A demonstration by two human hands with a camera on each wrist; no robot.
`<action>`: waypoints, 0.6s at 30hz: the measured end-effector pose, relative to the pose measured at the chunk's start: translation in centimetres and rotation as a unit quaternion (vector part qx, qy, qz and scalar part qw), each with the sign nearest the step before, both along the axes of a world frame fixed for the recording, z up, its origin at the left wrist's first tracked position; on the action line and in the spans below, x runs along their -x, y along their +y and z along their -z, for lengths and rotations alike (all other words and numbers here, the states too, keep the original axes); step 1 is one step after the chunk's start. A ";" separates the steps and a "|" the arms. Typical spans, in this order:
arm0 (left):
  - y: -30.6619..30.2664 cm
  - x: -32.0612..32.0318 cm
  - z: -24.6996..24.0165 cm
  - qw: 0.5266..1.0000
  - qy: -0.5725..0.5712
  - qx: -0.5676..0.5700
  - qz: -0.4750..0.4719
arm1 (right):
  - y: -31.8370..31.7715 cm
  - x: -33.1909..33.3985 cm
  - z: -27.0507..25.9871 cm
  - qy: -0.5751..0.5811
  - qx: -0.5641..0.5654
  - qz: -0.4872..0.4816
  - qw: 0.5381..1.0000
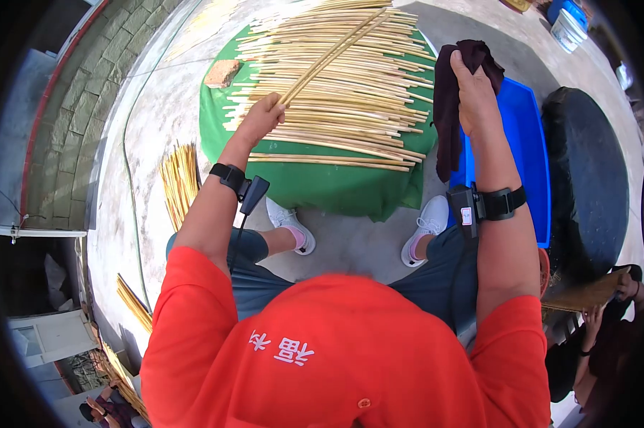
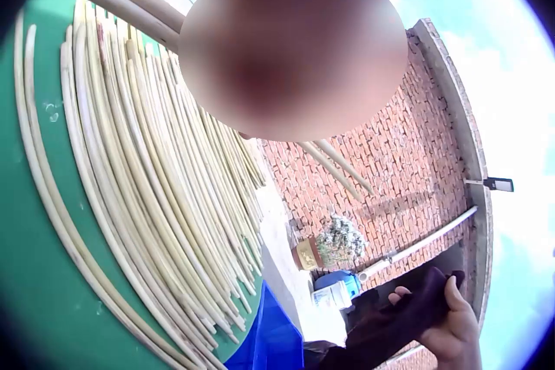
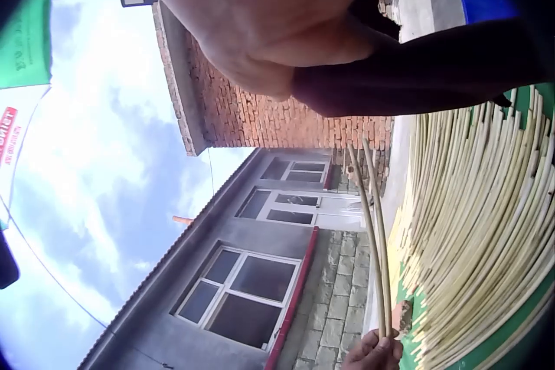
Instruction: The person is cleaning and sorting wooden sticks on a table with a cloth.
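My left hand [image 1: 263, 118] grips a pair of long, thin pale stalks [image 1: 329, 60] near their lower end. They slant up and to the right over a layer of similar stalks [image 1: 336, 107] laid side by side on a green cloth [image 1: 300, 189]. In the left wrist view a blurred patch hides most of this hand. My right hand [image 1: 477, 100], raised at the right of the stalks, holds a dark maroon cloth [image 1: 446, 118] that hangs down on its left side. The right wrist view shows the dark cloth [image 3: 416, 71] bunched at the palm.
A brick [image 1: 222, 73] lies on the green cloth's left edge. To the right stand a blue bin [image 1: 525, 143] and a large dark round object [image 1: 586, 185]. Bundled stalks [image 1: 180, 178] lie on the ground at left. Another person [image 1: 600, 342] is at the lower right.
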State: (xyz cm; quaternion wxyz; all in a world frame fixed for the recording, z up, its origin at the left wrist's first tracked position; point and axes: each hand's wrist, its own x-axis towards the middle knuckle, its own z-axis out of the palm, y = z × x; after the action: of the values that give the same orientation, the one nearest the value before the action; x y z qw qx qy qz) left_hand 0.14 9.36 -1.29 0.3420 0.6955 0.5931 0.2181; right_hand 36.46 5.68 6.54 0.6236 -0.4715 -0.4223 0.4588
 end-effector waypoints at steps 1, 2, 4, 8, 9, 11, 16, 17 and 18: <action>-0.4 -1.6 -0.9 0.995 -0.092 0.034 -0.005 | -0.2 0.9 0.3 0.025 -0.012 -0.057 0.998; -1.0 -3.4 -1.8 0.981 -0.184 0.069 -0.008 | -0.8 1.8 0.6 0.031 0.001 -0.094 0.995; -2.7 -7.9 -3.2 0.960 -0.260 0.098 0.032 | -1.8 3.9 1.1 0.013 0.039 -0.183 0.982; -7.8 -16.0 -4.7 0.922 -0.328 0.195 0.066 | -3.3 7.6 3.5 -0.058 -0.018 -0.104 0.993; -8.8 -17.3 -5.4 0.923 -0.325 0.203 0.036 | -3.2 7.6 3.7 -0.028 -0.018 -0.084 0.996; -9.0 -17.5 -4.6 0.935 -0.294 0.194 0.049 | -2.7 6.7 3.9 -0.001 -0.021 -0.062 0.998; -11.3 -16.5 -4.6 0.976 -0.169 0.098 0.100 | -1.6 4.3 2.0 0.125 -0.065 0.022 0.990; -11.8 -16.1 -5.2 0.982 -0.132 0.100 0.093 | -1.3 3.6 1.9 0.132 -0.079 0.028 0.988; -12.1 -15.5 -5.2 0.982 -0.132 0.099 0.092 | -0.9 2.8 1.4 0.161 -0.085 0.045 0.982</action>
State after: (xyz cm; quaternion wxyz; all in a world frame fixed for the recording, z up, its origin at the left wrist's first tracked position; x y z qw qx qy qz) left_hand 15.69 -2.76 3.86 0.5031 0.6749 0.4946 0.2162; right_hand 33.69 4.77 5.10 0.7411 -0.3554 -0.3323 0.4626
